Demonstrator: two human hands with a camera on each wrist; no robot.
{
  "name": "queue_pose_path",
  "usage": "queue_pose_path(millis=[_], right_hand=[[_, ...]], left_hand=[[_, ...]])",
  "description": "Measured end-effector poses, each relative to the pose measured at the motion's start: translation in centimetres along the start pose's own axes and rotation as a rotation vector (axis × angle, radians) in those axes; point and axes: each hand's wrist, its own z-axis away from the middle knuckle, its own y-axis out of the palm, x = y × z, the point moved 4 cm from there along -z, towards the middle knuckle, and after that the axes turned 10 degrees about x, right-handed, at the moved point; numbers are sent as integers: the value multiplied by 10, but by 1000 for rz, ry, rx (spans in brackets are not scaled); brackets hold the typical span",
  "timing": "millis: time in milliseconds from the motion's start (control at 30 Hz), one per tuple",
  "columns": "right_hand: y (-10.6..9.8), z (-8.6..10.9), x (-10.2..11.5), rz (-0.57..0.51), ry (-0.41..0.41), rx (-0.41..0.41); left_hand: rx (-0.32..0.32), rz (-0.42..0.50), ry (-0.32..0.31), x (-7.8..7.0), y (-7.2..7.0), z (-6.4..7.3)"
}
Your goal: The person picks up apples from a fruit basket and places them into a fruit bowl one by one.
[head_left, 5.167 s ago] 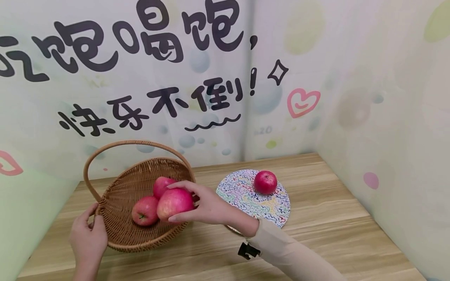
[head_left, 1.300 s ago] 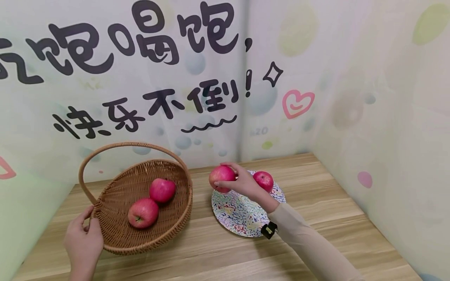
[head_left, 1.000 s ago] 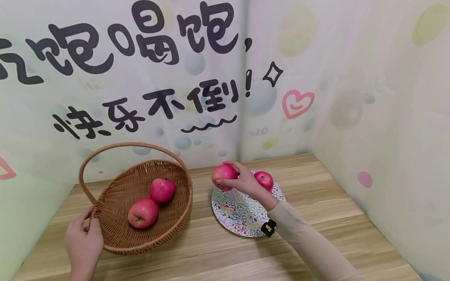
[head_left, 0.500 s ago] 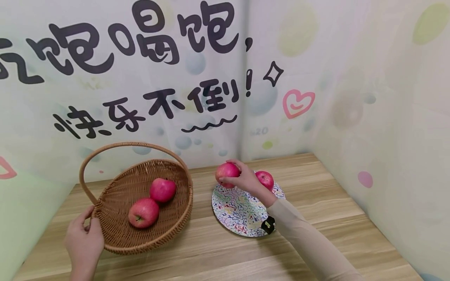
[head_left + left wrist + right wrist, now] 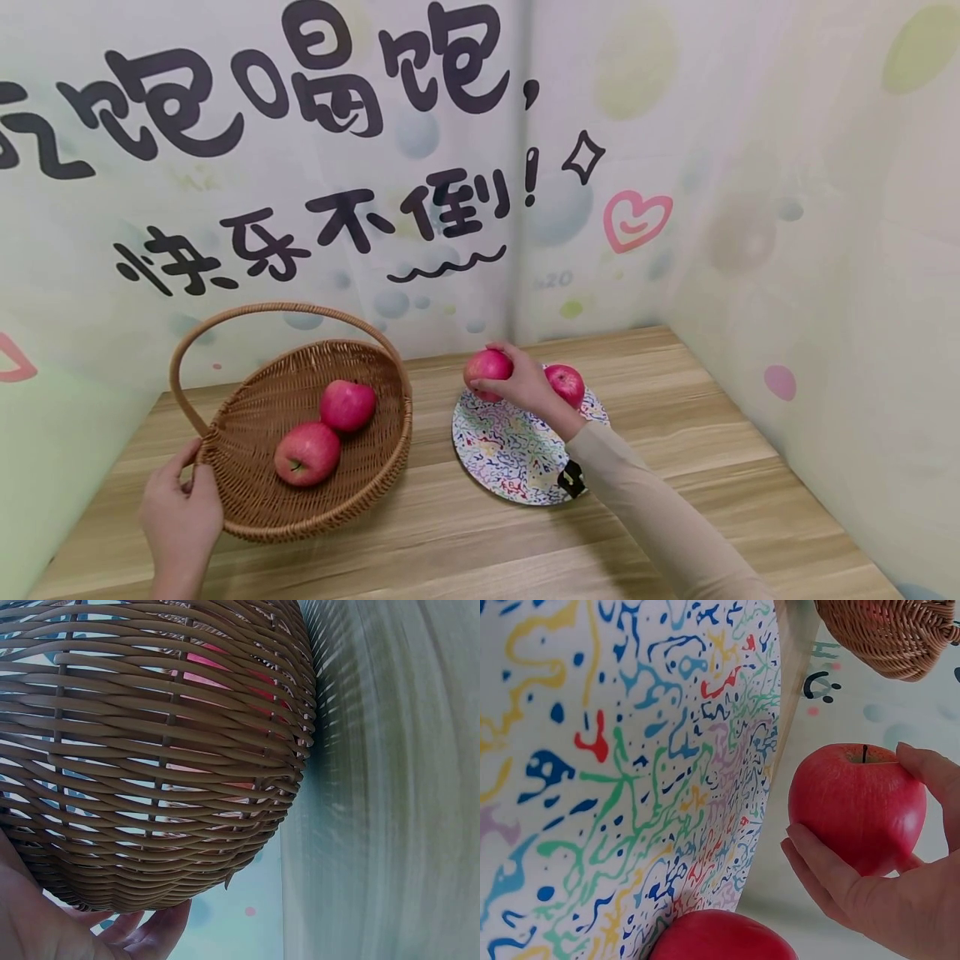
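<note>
My left hand (image 5: 182, 512) grips the left rim of a wicker basket (image 5: 243, 450) with an arched handle. Two red apples (image 5: 307, 454) lie inside it, side by side. Over the back left part of a round board (image 5: 506, 454) with colourful squiggles, my right hand (image 5: 531, 390) holds another red apple (image 5: 484, 373) between thumb and fingers. The right wrist view shows this held apple (image 5: 855, 802) with its stem up and a gap between it and the board. One more apple (image 5: 566, 385) sits on the back right of the board, partly behind my right wrist.
The wood-grain table (image 5: 675, 500) ends at a printed backdrop (image 5: 450, 308) with large black writing. A pale wall (image 5: 825, 250) closes off the right side. A black clip-like piece (image 5: 572, 479) hangs by the right sleeve, over the board's front right.
My right hand has carried an apple from the basket over to the board, then shifted slightly right in the last second. My left hand stays on the basket rim.
</note>
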Motion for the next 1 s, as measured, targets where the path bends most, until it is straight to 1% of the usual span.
queue_pose_path(millis=[200,333,533,733,1000], right_hand=[[1,-2,-2,47,-28,-10],[0,-2,-4,87,-40,-14],[0,-2,-4,122,-25,-22],[-1,-4,-5,156,-12,-19],[-1,-9,-13,180,12,-12]], left_hand=[[-17,4,16,-1,0,1],[-15,5,16,-1,0,0],[-11,5,8,-2,0,1],[7,16,-10,-1,0,0],[13,19,-16,0,0,0]])
